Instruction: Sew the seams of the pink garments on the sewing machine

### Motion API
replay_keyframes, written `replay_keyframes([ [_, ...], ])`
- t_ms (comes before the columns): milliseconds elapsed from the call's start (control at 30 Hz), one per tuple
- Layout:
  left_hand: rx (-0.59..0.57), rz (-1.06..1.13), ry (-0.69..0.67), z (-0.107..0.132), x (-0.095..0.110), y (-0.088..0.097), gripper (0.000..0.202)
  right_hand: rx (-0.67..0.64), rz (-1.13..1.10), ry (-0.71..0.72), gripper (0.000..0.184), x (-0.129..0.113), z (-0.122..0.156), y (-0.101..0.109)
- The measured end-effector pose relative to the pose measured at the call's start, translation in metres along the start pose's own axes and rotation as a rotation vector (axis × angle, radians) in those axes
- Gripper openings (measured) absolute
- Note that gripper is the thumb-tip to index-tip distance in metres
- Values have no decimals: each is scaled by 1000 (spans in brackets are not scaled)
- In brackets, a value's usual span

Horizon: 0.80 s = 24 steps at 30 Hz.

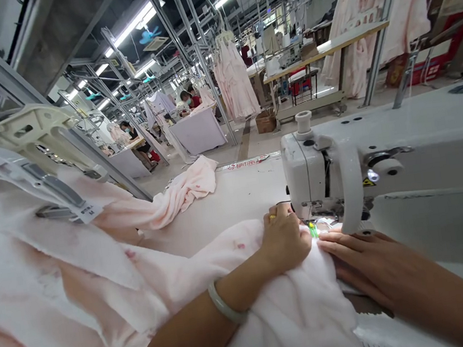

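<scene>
Pale pink fleece fabric [102,290] lies heaped across the sewing table and runs under the head of a white sewing machine [382,160]. My left hand [285,240], with a pale bangle on the wrist, is closed and presses the fabric right beside the needle area. My right hand [365,264] lies flat with its fingers stretched out on the fabric, just right of the needle and under the machine's arm. The needle and presser foot [314,225] are mostly hidden behind my left hand.
A white plastic rack [15,166] stands at the left above the fabric pile. More pink fabric [183,190] trails over the table's far side. Beyond are other tables, hanging pink garments [236,77] and seated people [189,100] at work.
</scene>
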<state>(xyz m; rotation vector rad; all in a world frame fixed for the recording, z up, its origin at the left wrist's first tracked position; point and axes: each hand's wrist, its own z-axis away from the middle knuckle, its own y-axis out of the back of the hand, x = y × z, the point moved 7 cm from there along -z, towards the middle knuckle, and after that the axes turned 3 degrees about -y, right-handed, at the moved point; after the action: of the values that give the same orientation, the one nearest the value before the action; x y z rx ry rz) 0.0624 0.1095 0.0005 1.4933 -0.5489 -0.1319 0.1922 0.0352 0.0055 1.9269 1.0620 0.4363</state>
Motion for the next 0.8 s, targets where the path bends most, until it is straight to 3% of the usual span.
replay_keyframes([
  [300, -16, -2, 37, -1, 1, 3, 8, -2, 34, 15, 39, 2, 6, 2],
  [400, -21, -20, -50, 15, 4, 18, 16, -1, 5, 5, 33, 2, 6, 8],
  [467, -13, -2, -176, 38, 13, 34, 25, -37, -38, 27, 26, -3, 4, 13],
  [533, -62, 75, -365, 66, 27, 45, 36, -90, -75, 108, 25, -15, 2, 18],
  [600, -166, 130, -489, 92, 36, 42, 48, -145, -94, 249, 27, -35, 4, 21],
  [700, -196, 109, -455, 108, 29, 27, 25, -154, -65, 431, 30, -68, 12, 22],
  [800, -41, 269, -348, 103, 12, 23, 17, -51, -46, 496, 40, -93, 22, 19],
])
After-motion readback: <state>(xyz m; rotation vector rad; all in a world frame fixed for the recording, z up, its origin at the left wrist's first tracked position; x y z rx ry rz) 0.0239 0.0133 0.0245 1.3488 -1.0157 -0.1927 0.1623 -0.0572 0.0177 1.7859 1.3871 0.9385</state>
